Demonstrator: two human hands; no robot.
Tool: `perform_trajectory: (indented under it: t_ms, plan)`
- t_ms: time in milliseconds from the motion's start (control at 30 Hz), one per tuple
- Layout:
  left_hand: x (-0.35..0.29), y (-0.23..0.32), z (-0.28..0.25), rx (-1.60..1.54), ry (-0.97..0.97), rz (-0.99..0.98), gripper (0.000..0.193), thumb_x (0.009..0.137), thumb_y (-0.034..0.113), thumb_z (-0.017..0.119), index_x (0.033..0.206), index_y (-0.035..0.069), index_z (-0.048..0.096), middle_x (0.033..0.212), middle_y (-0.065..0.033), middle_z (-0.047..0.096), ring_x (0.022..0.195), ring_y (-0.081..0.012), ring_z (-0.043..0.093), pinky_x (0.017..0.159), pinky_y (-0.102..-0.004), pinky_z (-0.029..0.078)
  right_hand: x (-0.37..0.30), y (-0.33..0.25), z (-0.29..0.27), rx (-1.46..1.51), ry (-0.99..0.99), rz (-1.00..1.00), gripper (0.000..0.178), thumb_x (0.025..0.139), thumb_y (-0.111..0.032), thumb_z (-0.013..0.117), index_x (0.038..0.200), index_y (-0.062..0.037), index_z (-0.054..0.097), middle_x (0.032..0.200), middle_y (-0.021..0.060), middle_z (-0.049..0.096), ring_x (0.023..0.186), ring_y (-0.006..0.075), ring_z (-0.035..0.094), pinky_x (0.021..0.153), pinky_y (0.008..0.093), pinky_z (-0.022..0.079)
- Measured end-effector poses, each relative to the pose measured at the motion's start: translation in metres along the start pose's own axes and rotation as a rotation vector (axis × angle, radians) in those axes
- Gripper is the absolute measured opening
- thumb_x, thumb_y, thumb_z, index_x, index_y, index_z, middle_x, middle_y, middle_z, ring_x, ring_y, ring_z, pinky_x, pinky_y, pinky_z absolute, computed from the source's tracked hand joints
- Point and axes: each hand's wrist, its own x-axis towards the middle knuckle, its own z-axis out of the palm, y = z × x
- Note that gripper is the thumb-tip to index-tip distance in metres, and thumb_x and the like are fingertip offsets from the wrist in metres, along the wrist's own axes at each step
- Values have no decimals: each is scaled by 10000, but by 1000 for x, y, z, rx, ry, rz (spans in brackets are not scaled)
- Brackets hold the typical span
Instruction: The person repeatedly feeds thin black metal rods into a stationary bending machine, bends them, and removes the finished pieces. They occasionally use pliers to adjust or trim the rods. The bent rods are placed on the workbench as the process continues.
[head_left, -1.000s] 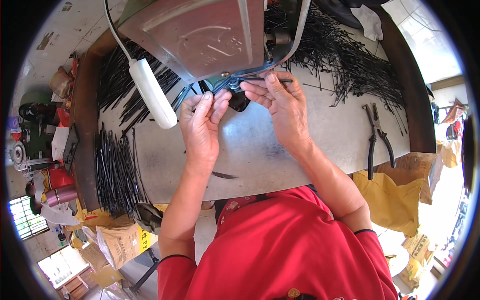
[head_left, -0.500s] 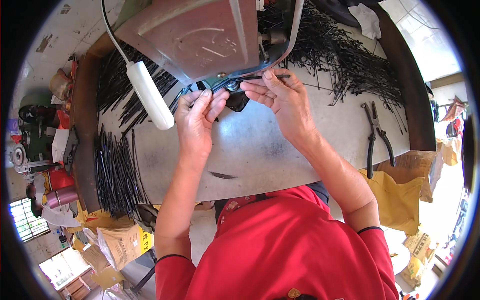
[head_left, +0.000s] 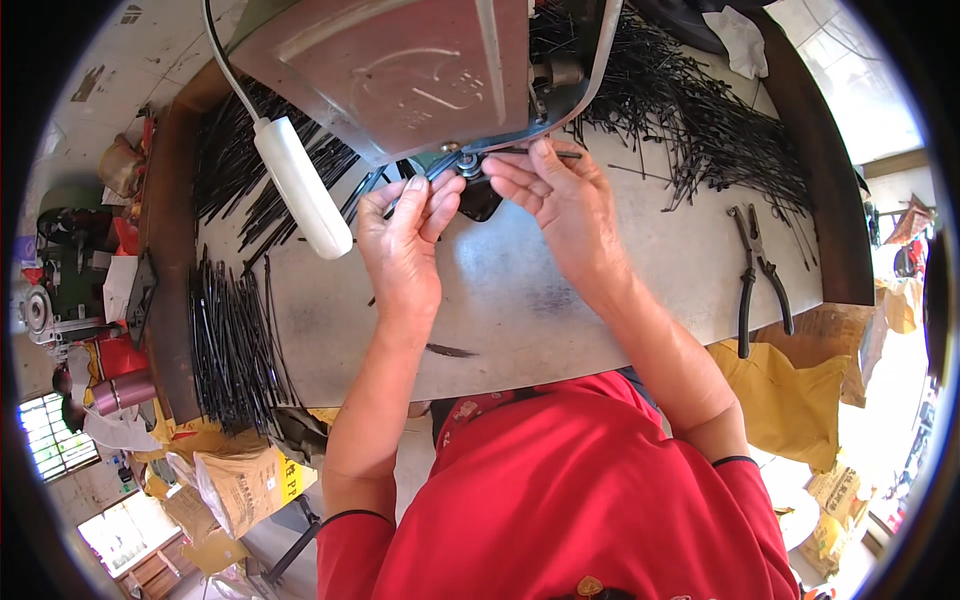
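Observation:
At the underside of a brownish-red machine head (head_left: 410, 85), both hands are close together. My right hand (head_left: 575, 205) pinches a thin black rod (head_left: 565, 154) between thumb and fingers, and the rod runs leftward toward a small round metal part (head_left: 468, 165) of the machine. My left hand (head_left: 405, 235) is closed on a thin dark rod (head_left: 441, 167) just left of that round part. Whether both hands grip the same rod cannot be seen. Below the round part, a dark piece (head_left: 482, 203) shows between the hands.
A white lamp (head_left: 303, 190) hangs left of the machine. Bundles of black rods lie at the front left (head_left: 232, 345) and across the right back (head_left: 690, 120). Black-handled pliers (head_left: 750, 275) rest on the metal tabletop (head_left: 520, 320) at right. Raised wooden sides (head_left: 835, 190) border the table.
My left hand and forearm have shifted slightly to the right. My right hand stays almost in place, still pinching the rod. The view has moved a little against the machine.

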Motion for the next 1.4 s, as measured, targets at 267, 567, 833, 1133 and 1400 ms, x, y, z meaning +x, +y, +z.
perform_trajectory:
  t_ms: [267, 567, 833, 1133, 1400]
  plan:
    - [4, 1, -9, -31, 8, -63, 108, 902, 14, 552, 959, -8, 463, 925, -234, 638, 834, -285, 685, 707, -284, 602, -5, -1, 3, -29, -13, -27, 225, 942, -168, 541, 1024, 30, 475, 1006, 234, 615, 932, 305, 653, 832, 359, 548]
    - [-1, 4, -5, 44, -41, -80, 67, 894, 31, 568, 926, -8, 523, 917, -217, 651, 831, -260, 686, 712, -266, 593, -5, -5, -3, -29, 3, -23, 231, 948, -175, 529, 1025, 37, 478, 1006, 233, 611, 935, 303, 652, 840, 363, 548]
    - [3, 9, -7, 55, -46, -103, 100, 903, 28, 553, 940, -12, 468, 917, -225, 642, 819, -268, 686, 707, -272, 593, -7, -7, 1, -24, -12, -42, 236, 946, -170, 533, 1011, 50, 474, 985, 232, 612, 934, 304, 653, 833, 361, 554]
    - [-3, 10, -2, 102, -15, -5, 118, 908, 25, 550, 960, -11, 450, 910, -233, 637, 818, -275, 685, 700, -275, 592, -4, -3, 2, 11, -25, -35, 235, 946, -161, 533, 1023, 50, 464, 1001, 239, 609, 924, 302, 656, 824, 356, 555]
    - [19, 20, -13, 177, -126, -126, 116, 894, 29, 562, 946, -18, 469, 914, -250, 641, 806, -287, 688, 697, -271, 595, 0, -14, -1, -190, -38, 38, 286, 940, -207, 550, 1021, 54, 465, 938, 231, 631, 880, 302, 672, 773, 353, 571]
